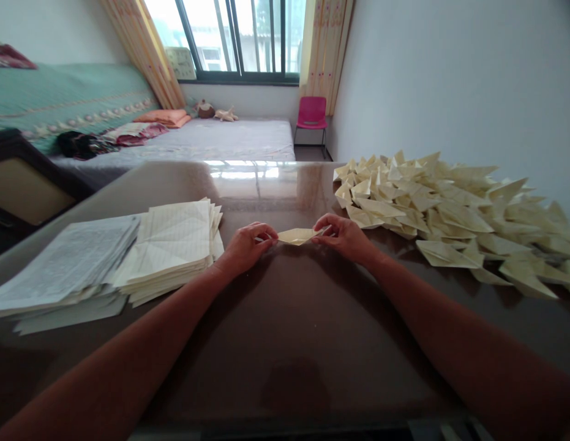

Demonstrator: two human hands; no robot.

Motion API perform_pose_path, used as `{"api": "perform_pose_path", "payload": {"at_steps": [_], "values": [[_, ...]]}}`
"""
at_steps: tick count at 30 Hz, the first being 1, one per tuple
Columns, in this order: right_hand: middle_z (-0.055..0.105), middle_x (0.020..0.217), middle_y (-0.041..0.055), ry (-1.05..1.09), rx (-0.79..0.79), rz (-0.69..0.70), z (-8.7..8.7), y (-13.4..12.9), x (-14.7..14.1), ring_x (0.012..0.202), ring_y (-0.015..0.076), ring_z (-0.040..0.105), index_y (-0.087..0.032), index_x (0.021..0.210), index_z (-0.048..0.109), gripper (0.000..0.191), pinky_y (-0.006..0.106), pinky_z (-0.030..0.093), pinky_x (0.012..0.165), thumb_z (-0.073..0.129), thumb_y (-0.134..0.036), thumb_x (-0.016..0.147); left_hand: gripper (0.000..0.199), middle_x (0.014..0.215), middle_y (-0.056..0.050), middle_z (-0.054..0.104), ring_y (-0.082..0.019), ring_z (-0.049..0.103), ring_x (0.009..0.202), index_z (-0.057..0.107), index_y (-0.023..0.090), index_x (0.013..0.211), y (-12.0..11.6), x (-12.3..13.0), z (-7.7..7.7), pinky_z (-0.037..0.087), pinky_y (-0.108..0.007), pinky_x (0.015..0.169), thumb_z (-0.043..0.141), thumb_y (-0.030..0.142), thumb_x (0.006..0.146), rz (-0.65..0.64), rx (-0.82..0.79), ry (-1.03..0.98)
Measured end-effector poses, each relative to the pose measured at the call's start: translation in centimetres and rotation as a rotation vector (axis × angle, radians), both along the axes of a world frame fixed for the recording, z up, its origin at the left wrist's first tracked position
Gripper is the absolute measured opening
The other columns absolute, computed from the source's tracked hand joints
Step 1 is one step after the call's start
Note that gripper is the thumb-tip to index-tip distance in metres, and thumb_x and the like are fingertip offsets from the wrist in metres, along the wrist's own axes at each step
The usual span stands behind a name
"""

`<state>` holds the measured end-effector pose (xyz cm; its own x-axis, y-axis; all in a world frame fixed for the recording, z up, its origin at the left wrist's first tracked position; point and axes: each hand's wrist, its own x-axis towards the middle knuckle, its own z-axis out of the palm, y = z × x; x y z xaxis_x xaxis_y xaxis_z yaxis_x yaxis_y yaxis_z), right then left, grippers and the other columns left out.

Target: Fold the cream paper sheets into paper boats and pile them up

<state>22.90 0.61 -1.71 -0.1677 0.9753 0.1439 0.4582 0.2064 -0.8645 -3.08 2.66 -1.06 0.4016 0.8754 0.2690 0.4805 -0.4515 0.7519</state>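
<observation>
A small folded piece of cream paper point(297, 236) is held low over the middle of the brown table. My left hand point(250, 246) pinches its left end between thumb and fingers. At its right end, my right hand point(342, 237) pinches the other tip. To the right lies a large heap of folded cream paper boats point(443, 205). Left of my left hand is a stack of creased, lined cream sheets point(172, 236), overlapping a stack of grey printed sheets point(76, 257).
The glossy brown table point(285, 343) reflects the window. Beyond its far edge stand a bed point(252, 138) with clothes and soft toys, and a pink chair point(311, 114). A dark wooden piece of furniture point(30, 184) is at the left, a pale wall at the right.
</observation>
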Motion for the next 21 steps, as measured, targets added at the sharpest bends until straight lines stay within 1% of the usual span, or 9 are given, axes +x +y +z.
{"api": "perform_pose_path", "payload": {"at_steps": [2, 5, 8, 11, 14, 16, 18, 21], "values": [[0.066, 0.065, -0.0018, -0.032, -0.012, 0.027, -0.2, 0.1, 0.2, 0.056, 0.0141, 0.057, -0.02, 0.088, 0.067, 0.024, 0.024, 0.043, 0.051, 0.071, -0.037, 0.071, 0.013, 0.081, -0.002, 0.066, -0.014, 0.062, 0.072, 0.068, 0.018, 0.078, 0.0, 0.1, 0.0, 0.051, -0.025, 0.07, 0.062, 0.029, 0.076, 0.02, 0.009, 0.008], [0.071, 0.072, 0.0009, -0.076, 0.093, 0.024, -0.2, 0.1, -0.1, 0.065, 0.0163, 0.062, -0.019, 0.082, 0.072, 0.016, 0.027, 0.046, 0.061, 0.067, -0.033, 0.076, 0.014, 0.08, -0.002, 0.067, -0.015, 0.062, 0.072, 0.068, 0.018, 0.077, -0.3, 0.3, 0.0, 0.049, -0.024, 0.068, 0.062, 0.03, 0.078, 0.012, 0.035, -0.008], [0.074, 0.081, 0.0019, -0.121, 0.172, 0.033, 0.2, -0.4, -0.8, 0.074, 0.018, 0.065, -0.021, 0.085, 0.074, 0.016, 0.029, 0.047, 0.07, 0.062, -0.031, 0.081, 0.013, 0.082, -0.002, 0.066, -0.014, 0.061, 0.073, 0.068, 0.018, 0.08, -0.8, 0.7, -0.1, 0.048, -0.023, 0.068, 0.059, 0.028, 0.081, -0.031, 0.095, 0.008], [0.074, 0.082, 0.0013, -0.153, 0.208, 0.037, 0.4, -0.8, -1.4, 0.073, 0.0166, 0.065, -0.02, 0.085, 0.074, 0.016, 0.026, 0.047, 0.069, 0.061, -0.028, 0.082, 0.013, 0.084, -0.002, 0.064, -0.013, 0.06, 0.074, 0.067, 0.018, 0.083, -1.2, 1.0, -0.2, 0.047, -0.023, 0.069, 0.056, 0.024, 0.084, -0.077, 0.175, 0.07], [0.074, 0.078, 0.0005, -0.162, 0.214, 0.017, 0.3, -1.0, -1.7, 0.07, 0.0145, 0.065, -0.019, 0.084, 0.074, 0.014, 0.023, 0.047, 0.066, 0.062, -0.026, 0.081, 0.013, 0.086, -0.002, 0.063, -0.013, 0.059, 0.076, 0.066, 0.018, 0.085, -1.4, 1.0, -0.2, 0.047, -0.023, 0.071, 0.053, 0.022, 0.086, -0.12, 0.239, 0.117], [0.074, 0.08, 0.0004, -0.166, 0.223, 0.013, 0.2, -0.9, -1.7, 0.071, 0.0144, 0.066, -0.019, 0.084, 0.074, 0.013, 0.023, 0.048, 0.068, 0.063, -0.025, 0.081, 0.014, 0.088, -0.002, 0.063, -0.013, 0.059, 0.078, 0.066, 0.018, 0.087, -1.4, 1.0, -0.3, 0.048, -0.024, 0.073, 0.052, 0.022, 0.088, -0.139, 0.263, 0.124], [0.075, 0.084, 0.0005, -0.173, 0.239, 0.017, 0.2, -0.6, -1.3, 0.074, 0.015, 0.067, -0.02, 0.086, 0.075, 0.014, 0.023, 0.049, 0.071, 0.062, -0.025, 0.082, 0.016, 0.093, -0.003, 0.062, -0.012, 0.059, 0.079, 0.066, 0.019, 0.093, -1.4, 0.9, -0.3, 0.05, -0.024, 0.075, 0.051, 0.024, 0.09, -0.13, 0.267, 0.099], [0.075, 0.088, 0.0015, -0.241, 0.267, -0.032, 0.6, 0.0, 0.1, 0.078, 0.0166, 0.068, -0.021, 0.091, 0.075, 0.017, 0.024, 0.05, 0.073, 0.061, -0.025, 0.083, 0.025, 0.111, -0.004, 0.058, -0.01, 0.06, 0.08, 0.061, 0.022, 0.112, -1.1, 0.8, -0.5, 0.054, -0.023, 0.072, 0.052, 0.027, 0.09, -0.07, 0.261, 0.012]]}}
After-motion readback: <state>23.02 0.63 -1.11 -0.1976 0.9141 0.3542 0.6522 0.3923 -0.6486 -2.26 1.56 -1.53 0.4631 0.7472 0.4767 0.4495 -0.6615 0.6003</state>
